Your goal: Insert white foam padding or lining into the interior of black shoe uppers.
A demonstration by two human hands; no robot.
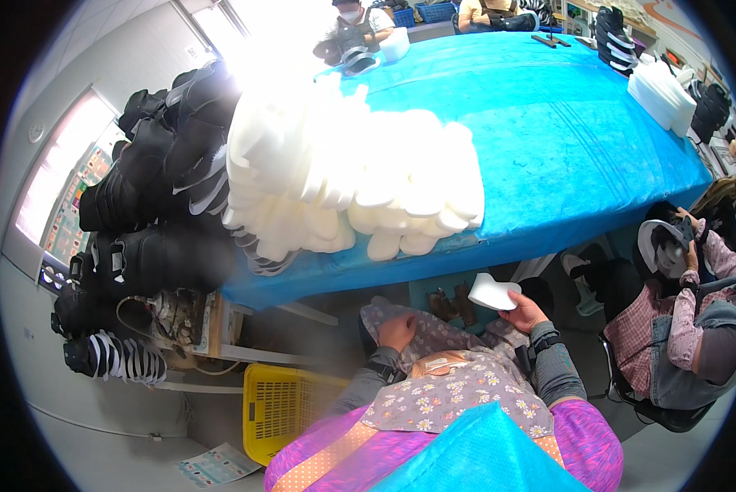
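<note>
Many white foam insoles point(360, 180) crowd the blue table point(565, 139); right hand point(525, 313) grips one insole point(492, 292), left hand point(397, 331) lies loosely curled, empty.

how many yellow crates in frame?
1. The yellow crate sits on the floor under the blue table's near-left corner, left of the person's left hand. Others may be hidden under the table.

**Printed sheets at the frame's left edge and bottom**

A colourful rectangular chart point(72, 215) with rows of small pictures hangs on the wall at the left edge. A pale blue printed leaflet point(218, 465) lies on the floor at lower left, beside the yellow basket point(290, 406).
</note>
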